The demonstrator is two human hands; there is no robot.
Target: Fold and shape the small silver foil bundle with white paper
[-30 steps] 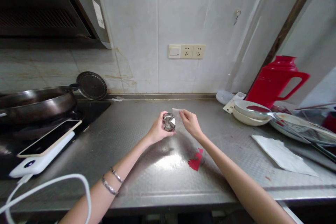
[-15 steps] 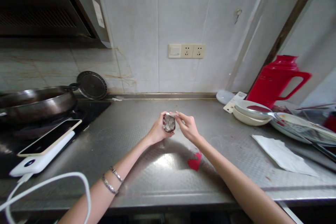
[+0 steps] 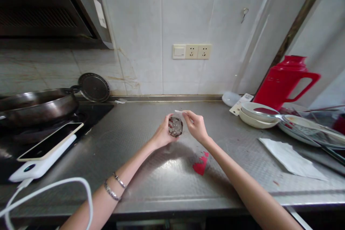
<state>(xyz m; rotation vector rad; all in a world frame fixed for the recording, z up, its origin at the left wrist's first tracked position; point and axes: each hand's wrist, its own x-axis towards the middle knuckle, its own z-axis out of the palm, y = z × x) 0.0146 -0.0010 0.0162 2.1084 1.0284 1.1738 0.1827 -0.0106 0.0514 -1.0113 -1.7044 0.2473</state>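
Note:
Over the middle of the steel counter, my left hand is wrapped round a small round glass jar. One round end of it, greyish and shiny with a dark brown edge, faces me; what is inside cannot be made out. My right hand pinches a thin white strip between thumb and fingertips, just above the jar's upper edge. Whether the strip still touches the jar is unclear. Torn red scraps lie on the counter below, beside my right forearm.
At left, a phone rests on a white power bank with a cable, near a steel pan on the stove. To the right are stacked bowls, a red thermos, plates and a white napkin.
The jar has turned so that more of its round end shows. My right hand has risen slightly and moved right, bringing the white strip up from the jar's edge.

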